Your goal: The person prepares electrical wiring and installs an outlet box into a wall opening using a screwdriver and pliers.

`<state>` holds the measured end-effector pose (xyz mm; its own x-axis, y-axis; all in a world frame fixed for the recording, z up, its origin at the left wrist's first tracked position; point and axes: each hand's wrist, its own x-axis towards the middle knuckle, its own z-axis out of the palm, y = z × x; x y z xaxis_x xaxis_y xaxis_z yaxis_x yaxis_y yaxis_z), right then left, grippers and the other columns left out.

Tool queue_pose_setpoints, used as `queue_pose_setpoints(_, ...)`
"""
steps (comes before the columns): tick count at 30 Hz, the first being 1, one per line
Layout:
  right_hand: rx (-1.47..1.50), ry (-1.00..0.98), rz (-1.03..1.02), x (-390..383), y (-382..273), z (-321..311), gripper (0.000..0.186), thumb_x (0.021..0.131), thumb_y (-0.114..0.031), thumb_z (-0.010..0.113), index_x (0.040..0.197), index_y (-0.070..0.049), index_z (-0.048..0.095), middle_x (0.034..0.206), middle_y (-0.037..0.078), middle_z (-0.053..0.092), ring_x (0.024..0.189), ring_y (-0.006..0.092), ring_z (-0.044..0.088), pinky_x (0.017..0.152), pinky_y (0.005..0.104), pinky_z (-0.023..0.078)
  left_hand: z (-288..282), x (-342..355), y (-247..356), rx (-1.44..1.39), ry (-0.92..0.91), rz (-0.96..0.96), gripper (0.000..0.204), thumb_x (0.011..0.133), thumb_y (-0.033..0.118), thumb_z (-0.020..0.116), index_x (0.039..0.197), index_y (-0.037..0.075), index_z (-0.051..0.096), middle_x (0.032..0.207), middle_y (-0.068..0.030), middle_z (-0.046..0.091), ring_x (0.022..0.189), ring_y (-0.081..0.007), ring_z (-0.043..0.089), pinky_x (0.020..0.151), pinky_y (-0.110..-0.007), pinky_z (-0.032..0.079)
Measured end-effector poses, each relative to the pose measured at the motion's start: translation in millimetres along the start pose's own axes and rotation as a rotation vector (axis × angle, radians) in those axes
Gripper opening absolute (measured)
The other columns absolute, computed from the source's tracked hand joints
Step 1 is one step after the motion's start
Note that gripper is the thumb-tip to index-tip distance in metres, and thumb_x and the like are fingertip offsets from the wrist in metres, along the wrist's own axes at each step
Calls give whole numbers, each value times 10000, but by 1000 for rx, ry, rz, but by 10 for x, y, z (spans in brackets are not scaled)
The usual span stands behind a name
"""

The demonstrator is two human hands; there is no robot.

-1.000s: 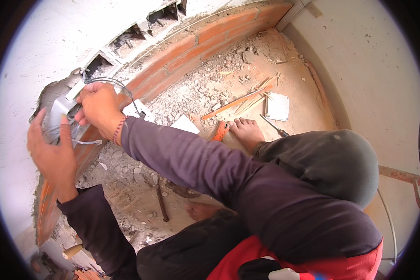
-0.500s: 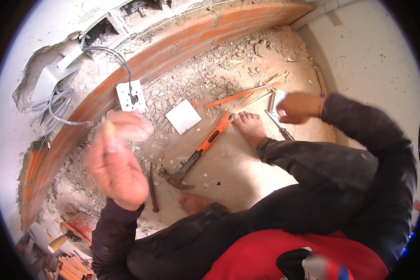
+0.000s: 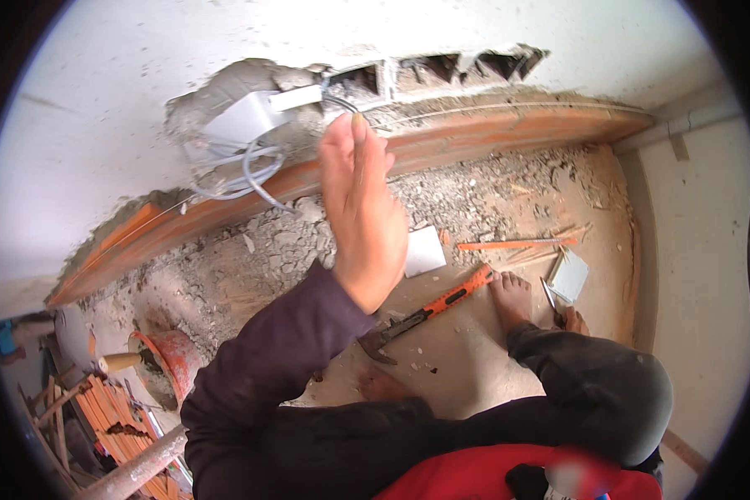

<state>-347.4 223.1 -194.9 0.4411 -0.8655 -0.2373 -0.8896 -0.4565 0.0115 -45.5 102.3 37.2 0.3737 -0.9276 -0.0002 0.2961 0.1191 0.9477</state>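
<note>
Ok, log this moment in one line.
left hand: raised before wall, grasp unclear; right hand: at screwdriver, grip unclear; hammer: on floor; grey cable: looped

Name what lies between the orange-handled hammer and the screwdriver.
The bare right foot lies between the hammer and the screwdriver beside the right hand; the head view shows it.

Hammer: orange and black, lying on the floor.
Rubble: grey chunks strewn along the low brickwork.
Red container: wooden handle near its rim.
Orange strip: lying next to pale wood slivers.
</note>
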Motion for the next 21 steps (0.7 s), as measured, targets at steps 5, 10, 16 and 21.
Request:
queue_pose_setpoints(5, -4, 116, 83, 13, -43, 326, 273, 982, -164, 469, 1228, -65, 536, 1192, 142, 629, 1088, 318, 611, 877, 459, 467, 345, 553, 6, -257, 530, -109, 731, 1030, 479, 497, 1449, -78, 274, 1372, -189, 393, 1280, -249, 402, 1208, -390, 212)
queue_pose_setpoints(10, -103, 171, 68, -55, -17, 391, 287, 941, -159, 527, 1198, -32, 545, 1194, 166, 652, 1023, 329, 629, 896, 450, 464, 445, 776, 178, -592, 716, -197, 600, 1023, 468, 524, 1377, 2, 392, 1247, -102, 472, 1066, -160, 527, 976, -295, 464)
queue_pose_setpoints(16, 670, 181, 192, -700, 1236, -1003, 226, 936, -67, 527, 1149, 0, 565, 968, 60, 631, 852, 169, 594, 795, 331, 490, 185, 989, 39, -785, 772, -185, 399, 1021, 452, 545, 1161, 81, 495, 950, 3, 508, 734, -95, 492, 662, -262, 446)
queue_pose_setpoints(21, 584, -58, -21, 451, 419, -3333, 363, 941, -77, 575, 1284, 19, 508, 864, 185, 590, 750, 366, 574, 719, 398, 482, 300, 993, -76, -941, 673, -75, 357, 1040, 456, 501, 1030, 100, 532, 848, 35, 480, 648, -78, 392, 557, -240, 369)
